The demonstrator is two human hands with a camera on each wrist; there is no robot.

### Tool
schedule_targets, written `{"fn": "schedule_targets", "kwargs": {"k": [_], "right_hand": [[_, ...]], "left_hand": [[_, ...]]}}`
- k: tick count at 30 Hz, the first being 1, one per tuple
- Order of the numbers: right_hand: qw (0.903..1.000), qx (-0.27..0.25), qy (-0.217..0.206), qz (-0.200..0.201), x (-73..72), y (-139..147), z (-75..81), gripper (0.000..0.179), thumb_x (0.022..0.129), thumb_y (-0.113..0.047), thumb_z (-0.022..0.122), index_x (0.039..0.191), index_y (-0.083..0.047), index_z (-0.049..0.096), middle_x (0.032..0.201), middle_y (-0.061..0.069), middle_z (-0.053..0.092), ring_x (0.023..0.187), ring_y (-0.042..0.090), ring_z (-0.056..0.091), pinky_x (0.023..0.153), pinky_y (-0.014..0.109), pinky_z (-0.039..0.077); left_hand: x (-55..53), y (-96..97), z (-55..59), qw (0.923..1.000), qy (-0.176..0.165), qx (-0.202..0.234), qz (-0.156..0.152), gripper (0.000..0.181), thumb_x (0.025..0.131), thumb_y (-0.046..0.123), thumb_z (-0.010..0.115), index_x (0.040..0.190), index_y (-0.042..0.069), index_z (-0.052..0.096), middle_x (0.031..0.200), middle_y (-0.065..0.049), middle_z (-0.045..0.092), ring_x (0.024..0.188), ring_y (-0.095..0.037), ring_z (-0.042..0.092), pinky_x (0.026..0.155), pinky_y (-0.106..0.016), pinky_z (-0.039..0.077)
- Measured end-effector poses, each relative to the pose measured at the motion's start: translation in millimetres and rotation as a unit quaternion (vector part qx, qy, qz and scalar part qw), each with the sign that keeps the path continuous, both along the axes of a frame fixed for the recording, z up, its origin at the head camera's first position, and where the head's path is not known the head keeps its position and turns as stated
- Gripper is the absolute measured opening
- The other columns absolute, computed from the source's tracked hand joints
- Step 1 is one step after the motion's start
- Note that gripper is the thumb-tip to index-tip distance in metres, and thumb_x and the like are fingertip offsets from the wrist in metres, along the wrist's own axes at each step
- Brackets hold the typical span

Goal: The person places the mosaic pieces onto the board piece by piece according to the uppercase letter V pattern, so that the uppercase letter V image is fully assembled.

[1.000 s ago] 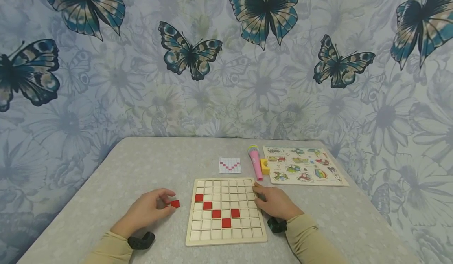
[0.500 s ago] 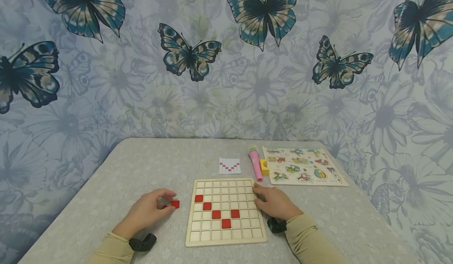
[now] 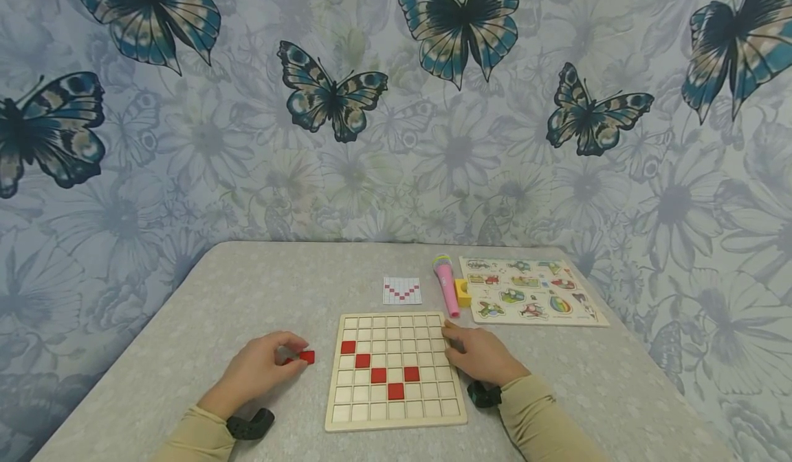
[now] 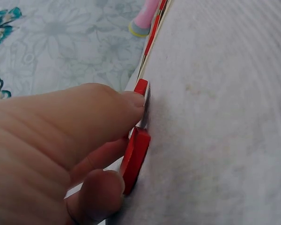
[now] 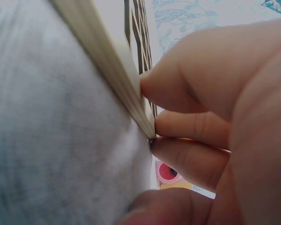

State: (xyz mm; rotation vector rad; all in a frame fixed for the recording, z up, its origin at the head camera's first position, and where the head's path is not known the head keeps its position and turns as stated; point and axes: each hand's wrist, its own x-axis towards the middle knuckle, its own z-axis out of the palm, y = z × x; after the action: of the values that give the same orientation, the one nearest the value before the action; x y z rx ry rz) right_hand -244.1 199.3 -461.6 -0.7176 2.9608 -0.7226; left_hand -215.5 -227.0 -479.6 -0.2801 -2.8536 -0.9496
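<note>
At the left of the pale wooden grid board [image 3: 433,410], my left hand [image 3: 260,366] pinches a small red square tile [image 3: 308,357] with thumb and finger, low over the table. The left wrist view shows my thumb tip at this tile [image 4: 141,87] and a second red tile [image 4: 136,159] close by my curled fingers. Several red tiles [image 3: 379,375] sit in the board's squares: a slanting line, then one more up to the right. My right hand [image 3: 482,353] rests at the board's right edge, thumb and fingertips touching the rim [image 5: 126,96].
Behind the board lies a white card [image 3: 402,291] printed with a red V pattern on a grid. A pink toy microphone [image 3: 448,289], a yellow block [image 3: 462,293] and a picture puzzle board [image 3: 526,293] are at the back right. The patterned wall stands beyond the table.
The red tile at my left fingertips has turned slightly. Both hands stay almost where they were, and the board has not moved.
</note>
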Motion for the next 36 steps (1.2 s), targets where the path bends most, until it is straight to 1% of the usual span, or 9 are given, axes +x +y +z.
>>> {"fn": "schedule_targets", "kwargs": {"k": [7,10,15,21,23,25,29,32,36], "right_hand": [[1.0,0.001,0.002,0.001,-2.5,1.2,-2.2,0.046,0.099,-0.018,0.063,0.143,-0.005,0.061,0.152,0.013,0.054,0.133,0.034,0.059,0.104,0.053,0.049],[1.0,0.0,-0.001,0.003,-4.3,2.1,-4.3,0.046,0.099,-0.019,0.063,0.143,-0.007,0.061,0.153,0.011,0.053,0.134,0.034,0.057,0.105,0.053,0.048],[0.9999,-0.006,-0.003,0.01,-6.2,3.6,-7.1,0.046,0.1,-0.019,0.062,0.144,-0.007,0.06,0.154,0.011,0.052,0.134,0.033,0.057,0.103,0.053,0.05],[1.0,-0.003,0.0,0.007,-6.3,3.4,-7.0,0.046,0.099,-0.02,0.063,0.144,-0.007,0.06,0.154,0.011,0.052,0.134,0.034,0.057,0.103,0.052,0.05],[1.0,-0.001,-0.003,0.005,-6.2,3.3,-6.8,0.046,0.1,-0.02,0.062,0.144,-0.007,0.06,0.154,0.011,0.052,0.134,0.032,0.058,0.103,0.052,0.051],[1.0,-0.003,-0.007,0.004,-6.0,3.0,-6.6,0.047,0.099,-0.02,0.062,0.144,-0.007,0.06,0.154,0.011,0.052,0.129,0.031,0.061,0.099,0.05,0.052],[0.9999,-0.003,-0.01,0.002,-6.2,2.1,-6.4,0.046,0.1,-0.02,0.062,0.144,-0.008,0.06,0.154,0.01,0.052,0.131,0.031,0.06,0.1,0.05,0.052],[1.0,0.001,-0.007,-0.003,-5.6,1.7,-6.2,0.047,0.099,-0.02,0.062,0.144,-0.008,0.06,0.154,0.01,0.053,0.135,0.032,0.056,0.105,0.052,0.049],[1.0,-0.004,-0.008,-0.005,-4.2,1.4,-5.2,0.047,0.099,-0.019,0.063,0.143,-0.007,0.061,0.153,0.01,0.053,0.133,0.03,0.058,0.105,0.053,0.049]], "left_hand": [[-0.5,1.2,1.6,1.0,0.005,0.0,0.006,0.026,0.084,0.031,0.086,0.107,0.025,0.076,0.099,0.01,0.074,0.066,-0.007,0.051,0.055,-0.025,0.042],[-0.6,2.3,1.9,0.9999,-0.001,0.003,0.012,0.026,0.084,0.03,0.086,0.107,0.024,0.076,0.1,0.008,0.074,0.067,-0.008,0.052,0.056,-0.025,0.043],[1.0,3.9,3.1,0.9998,-0.001,0.008,0.018,0.027,0.084,0.028,0.087,0.108,0.023,0.076,0.103,0.006,0.074,0.068,-0.009,0.052,0.057,-0.025,0.042],[1.0,5.4,2.3,0.9993,-0.004,0.029,0.021,0.028,0.084,0.028,0.087,0.109,0.021,0.077,0.106,0.004,0.074,0.065,-0.009,0.051,0.054,-0.025,0.042],[0.8,5.7,1.6,0.9991,-0.003,0.038,0.019,0.028,0.084,0.028,0.087,0.109,0.02,0.077,0.105,0.004,0.074,0.063,-0.009,0.051,0.052,-0.025,0.043],[0.9,5.7,0.9,0.9989,-0.001,0.043,0.017,0.029,0.083,0.027,0.087,0.109,0.02,0.077,0.103,0.004,0.074,0.059,-0.008,0.05,0.05,-0.025,0.042],[0.5,6.6,0.2,0.9987,0.007,0.05,0.007,0.028,0.083,0.026,0.088,0.109,0.021,0.077,0.101,0.005,0.075,0.054,-0.008,0.049,0.049,-0.025,0.043],[-0.7,10.0,0.8,0.9987,0.013,0.049,-0.007,0.027,0.082,0.026,0.088,0.107,0.022,0.078,0.102,0.006,0.075,0.053,-0.006,0.047,0.049,-0.025,0.043],[-0.8,17.4,3.8,0.9985,0.018,0.042,-0.031,0.027,0.082,0.028,0.088,0.107,0.024,0.079,0.104,0.008,0.075,0.051,-0.004,0.039,0.048,-0.023,0.038]]}}
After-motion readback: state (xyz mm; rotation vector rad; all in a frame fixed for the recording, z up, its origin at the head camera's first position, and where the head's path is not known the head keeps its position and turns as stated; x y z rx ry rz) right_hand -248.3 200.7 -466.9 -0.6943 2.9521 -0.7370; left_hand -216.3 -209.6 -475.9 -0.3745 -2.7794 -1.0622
